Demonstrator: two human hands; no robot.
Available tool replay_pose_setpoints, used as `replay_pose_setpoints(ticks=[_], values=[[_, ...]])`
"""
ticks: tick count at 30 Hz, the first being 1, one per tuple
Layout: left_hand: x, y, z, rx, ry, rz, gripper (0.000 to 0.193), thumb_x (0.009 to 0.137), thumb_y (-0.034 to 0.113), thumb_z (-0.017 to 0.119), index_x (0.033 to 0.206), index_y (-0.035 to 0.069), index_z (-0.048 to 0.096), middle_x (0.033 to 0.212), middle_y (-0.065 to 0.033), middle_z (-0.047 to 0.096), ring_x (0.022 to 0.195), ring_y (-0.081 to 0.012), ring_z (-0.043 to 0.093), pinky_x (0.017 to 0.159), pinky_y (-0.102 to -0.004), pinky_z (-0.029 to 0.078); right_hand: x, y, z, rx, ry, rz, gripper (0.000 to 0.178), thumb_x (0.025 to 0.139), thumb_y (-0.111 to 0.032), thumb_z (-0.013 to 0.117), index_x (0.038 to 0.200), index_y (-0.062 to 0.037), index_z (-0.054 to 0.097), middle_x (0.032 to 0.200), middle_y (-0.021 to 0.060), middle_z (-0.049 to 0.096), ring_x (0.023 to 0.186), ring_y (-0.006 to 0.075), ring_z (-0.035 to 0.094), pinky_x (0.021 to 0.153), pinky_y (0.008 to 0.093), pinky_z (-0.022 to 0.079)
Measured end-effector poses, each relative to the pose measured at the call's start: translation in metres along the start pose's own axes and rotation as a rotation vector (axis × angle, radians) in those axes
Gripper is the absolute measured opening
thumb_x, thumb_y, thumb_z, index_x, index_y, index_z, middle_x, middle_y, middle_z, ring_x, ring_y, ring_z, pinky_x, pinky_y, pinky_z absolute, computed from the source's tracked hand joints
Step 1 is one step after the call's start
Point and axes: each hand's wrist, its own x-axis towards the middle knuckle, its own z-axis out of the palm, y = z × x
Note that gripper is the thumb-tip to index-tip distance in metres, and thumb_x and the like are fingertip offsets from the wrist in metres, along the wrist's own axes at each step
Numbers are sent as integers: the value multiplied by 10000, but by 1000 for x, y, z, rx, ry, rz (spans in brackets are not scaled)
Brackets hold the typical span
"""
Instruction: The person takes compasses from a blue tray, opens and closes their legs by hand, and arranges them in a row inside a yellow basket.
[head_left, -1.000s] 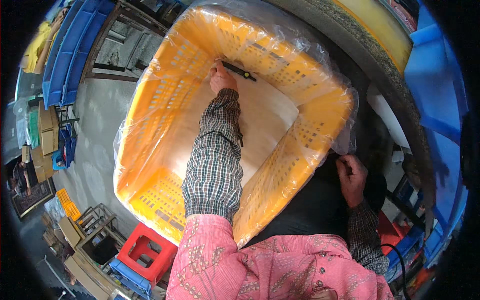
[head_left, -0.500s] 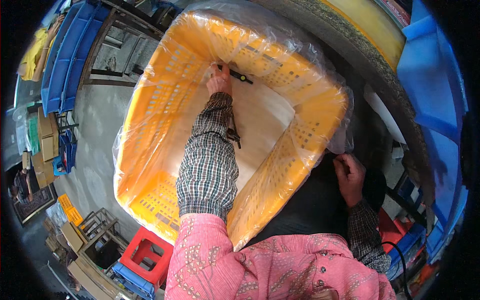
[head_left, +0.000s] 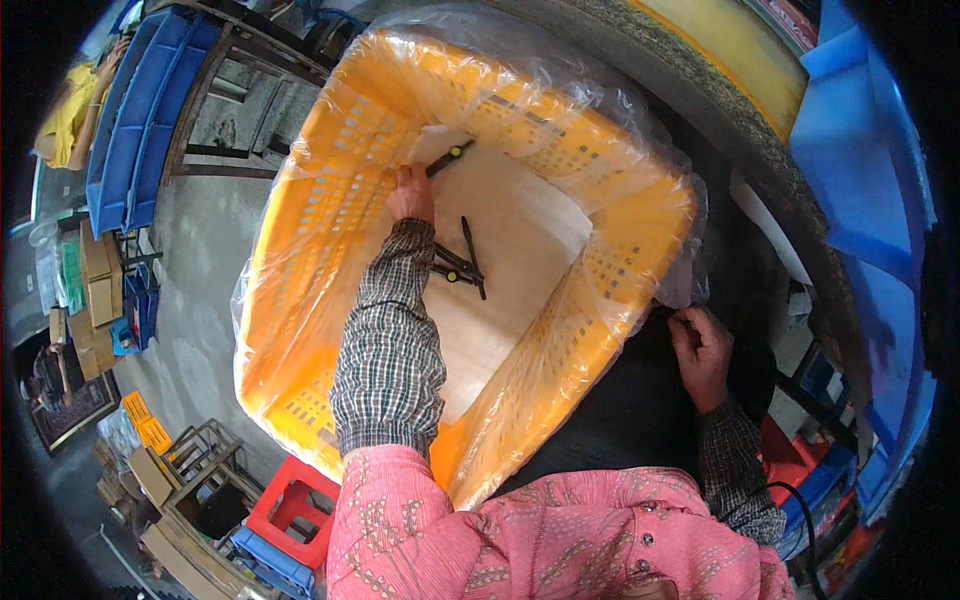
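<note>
My left hand (head_left: 411, 197) reaches down into a yellow plastic basket (head_left: 300, 240) lined with clear plastic film (head_left: 590, 85). Its fingers are closed at the end of a slim black T-shaped part (head_left: 449, 159) with a yellow-green dot. More black parts of the same look (head_left: 458, 266) lie crossed beside my wrist, on the pale sheet (head_left: 520, 250) that covers the basket floor; my sleeve hides some of them. Outside the basket, on the right, my right hand (head_left: 703, 358) is closed, fingertips just below the hanging edge of the film. Whatever it pinches, if anything, is hidden.
Blue bins (head_left: 150, 120) stand at the far left near a person in yellow (head_left: 72, 110). A red stool (head_left: 292, 512) is at the lower left, with cardboard boxes (head_left: 98, 285) beyond. A dark curved ledge (head_left: 745, 140) and blue panels (head_left: 860, 190) border the right.
My left hand has drawn back toward me and slightly left, and the black part with it has turned. Crossed black parts formerly behind my forearm now show. My right hand stays put.
</note>
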Motion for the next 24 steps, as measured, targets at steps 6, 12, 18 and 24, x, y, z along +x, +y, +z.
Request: replay_pose_setpoints(ticks=[6, 12, 18, 24], values=[[-1, 15, -7, -161, -15, -303, 184, 792, 66, 620, 955, 25, 547, 1004, -194, 589, 825, -390, 618, 643, -458, 529, 1, -7, -5, -6, -28, 66, 74, 826, -42, 620, 884, -2, 598, 753, 116, 609, 643, 206, 593, 580, 316, 447], [-7, 8, -10, -227, -6, -380, 211, 759, 107, 690, 923, 26, 583, 979, -208, 595, 838, -396, 610, 692, -472, 510, 1, -5, -2, 3, -8, 5, 74, 829, -42, 618, 884, -2, 591, 749, 113, 601, 652, 207, 590, 588, 317, 446], [-16, 6, -9, -304, -9, -462, 244, 736, 137, 724, 910, 27, 591, 918, -198, 593, 813, -391, 599, 682, -471, 485, -1, -5, -1, 14, -22, 38, 78, 836, -52, 618, 891, -4, 589, 755, 104, 600, 647, 196, 588, 582, 310, 450], [-14, 12, -6, -304, 1, -548, 247, 720, 128, 735, 894, 31, 590, 872, -186, 588, 787, -381, 597, 676, -463, 488, 0, -1, -3, 8, -15, 18, 75, 841, -49, 616, 898, -7, 594, 770, 97, 609, 641, 183, 584, 574, 299, 448]])
